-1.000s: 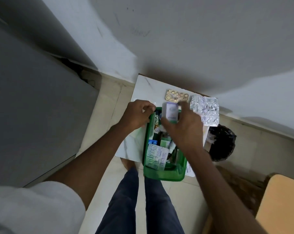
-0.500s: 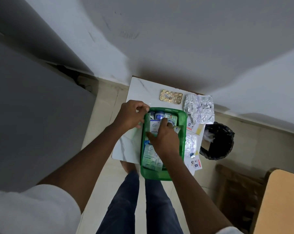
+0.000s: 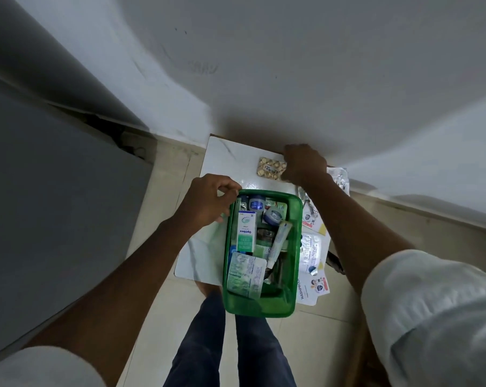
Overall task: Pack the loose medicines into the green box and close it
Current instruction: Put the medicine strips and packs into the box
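Note:
The open green box (image 3: 297, 236) stands on a small white table (image 3: 225, 160), filled with cartons, small jars, a tube and a blister strip. My left hand (image 3: 211, 202) grips the box's far left corner. My right hand (image 3: 304, 163) reaches beyond the box, its fingers closing on the right end of a gold blister strip (image 3: 269, 169) that lies flat on the table. Silver blister strips (image 3: 338, 178) lie behind my right forearm, partly hidden. More strips and bandage packets (image 3: 313, 247) lie to the right of the box. No lid is visible.
The table stands in a corner against a white wall (image 3: 292, 79). A grey panel (image 3: 54, 191) fills the left side. My legs (image 3: 222, 344) stand at the table's near edge, on a tiled floor (image 3: 158, 177).
My right hand left the inside of the box, where it put down a small carton, and reached forward to the gold blister strip. My left hand stayed on the box's corner.

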